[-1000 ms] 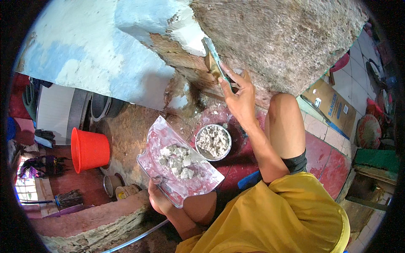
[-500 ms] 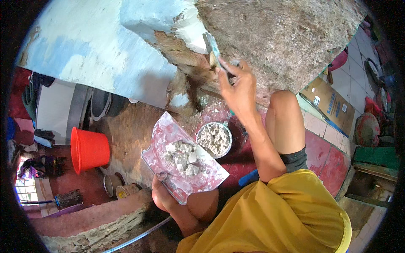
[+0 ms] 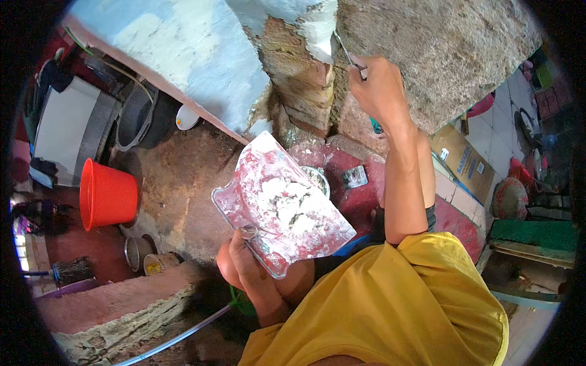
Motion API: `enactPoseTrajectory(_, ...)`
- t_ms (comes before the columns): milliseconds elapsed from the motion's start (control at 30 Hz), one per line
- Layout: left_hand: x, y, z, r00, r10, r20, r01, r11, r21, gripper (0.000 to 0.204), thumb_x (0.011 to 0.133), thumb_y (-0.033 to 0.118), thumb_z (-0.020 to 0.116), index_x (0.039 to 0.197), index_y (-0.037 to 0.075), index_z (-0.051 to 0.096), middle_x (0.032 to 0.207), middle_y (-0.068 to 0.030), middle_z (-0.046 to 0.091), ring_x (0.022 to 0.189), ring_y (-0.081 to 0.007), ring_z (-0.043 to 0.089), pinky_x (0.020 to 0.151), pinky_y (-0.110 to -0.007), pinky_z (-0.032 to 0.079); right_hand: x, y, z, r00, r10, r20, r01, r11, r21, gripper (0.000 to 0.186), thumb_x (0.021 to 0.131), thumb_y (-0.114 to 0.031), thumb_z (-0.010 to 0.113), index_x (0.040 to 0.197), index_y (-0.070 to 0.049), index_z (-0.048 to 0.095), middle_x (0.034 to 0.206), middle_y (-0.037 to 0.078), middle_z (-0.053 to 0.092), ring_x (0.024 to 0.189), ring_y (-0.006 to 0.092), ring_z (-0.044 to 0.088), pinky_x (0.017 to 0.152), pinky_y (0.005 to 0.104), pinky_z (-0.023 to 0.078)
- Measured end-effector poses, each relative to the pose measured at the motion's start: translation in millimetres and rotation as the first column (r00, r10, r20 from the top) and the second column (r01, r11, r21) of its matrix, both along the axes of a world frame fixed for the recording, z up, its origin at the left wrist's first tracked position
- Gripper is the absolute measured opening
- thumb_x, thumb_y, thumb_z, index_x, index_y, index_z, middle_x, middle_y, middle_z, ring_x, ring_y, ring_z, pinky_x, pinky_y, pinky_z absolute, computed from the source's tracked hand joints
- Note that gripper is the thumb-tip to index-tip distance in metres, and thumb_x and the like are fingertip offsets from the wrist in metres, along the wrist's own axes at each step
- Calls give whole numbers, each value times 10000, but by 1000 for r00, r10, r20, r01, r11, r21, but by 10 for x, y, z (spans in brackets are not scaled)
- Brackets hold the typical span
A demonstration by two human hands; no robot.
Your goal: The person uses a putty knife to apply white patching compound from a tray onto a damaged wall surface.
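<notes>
My left hand [image 3: 251, 268] grips the near edge of a flat red board [image 3: 244, 189] smeared white, with a heap of white putty [image 3: 287, 204] on it. My right hand [image 3: 379, 91] is raised to the wall and holds a thin metal scraper [image 3: 347, 53], its blade against the edge where white filler [image 3: 314, 24] meets the bare grey plaster [image 3: 439, 49]. Exposed brick [image 3: 305, 79] shows just left of the blade. A round bowl [image 3: 318, 177] of the same white mix sits on the red floor, mostly hidden behind the board.
An orange bucket [image 3: 107, 195] stands at the left by a dark tub [image 3: 137, 116] and a white box [image 3: 64, 131]. Two small tins [image 3: 149, 256] rest on the dirt floor. A cardboard box [image 3: 464, 161] lies at the right. A low rough ledge [image 3: 116, 311] runs along the lower left.
My right hand with the scraper has stayed at the wall edge, sliding slightly up. The board in my left hand has lifted closer and now covers most of the bowl.
</notes>
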State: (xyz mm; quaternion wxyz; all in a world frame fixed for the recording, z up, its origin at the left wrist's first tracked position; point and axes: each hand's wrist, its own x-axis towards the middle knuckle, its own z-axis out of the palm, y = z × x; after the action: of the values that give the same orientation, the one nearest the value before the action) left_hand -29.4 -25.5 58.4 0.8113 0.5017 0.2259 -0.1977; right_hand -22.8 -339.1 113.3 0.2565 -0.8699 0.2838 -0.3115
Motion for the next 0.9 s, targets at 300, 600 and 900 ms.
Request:
enactPoseTrajectory(300, 48, 282, -408, 989, 93, 117, -113, 978, 177, 289, 813, 205, 575, 944, -52, 553, 826, -110, 587, 695, -232, 566, 657, -313, 466, 249, 153, -231, 997, -76, -25, 73, 990, -121, 324, 770, -83, 604, 1071, 38, 606, 905, 307, 572, 806, 451, 590, 724, 457, 471)
enactPoseTrajectory(600, 122, 149, -224, 949, -274, -154, 248, 954, -168, 319, 814, 216, 563, 997, -44, 544, 878, -110, 592, 747, -237, 570, 710, -327, 463, 253, 236, -390, 991, -20, 130, 31, 996, -88, 432, 720, -67, 640, 1122, 76, 566, 912, 298, 539, 793, 443, 579, 706, 452, 469)
enactPoseTrajectory(900, 132, 65, -122, 956, -264, -130, 250, 961, -115, 354, 815, 228, 552, 1051, -36, 536, 929, -110, 598, 799, -243, 574, 763, -340, 460, 95, 269, -359, 988, 51, 147, -49, 999, -17, 422, 720, -59, 634, 1124, 53, 584, 921, 251, 539, 760, 389, 577, 684, 413, 464)
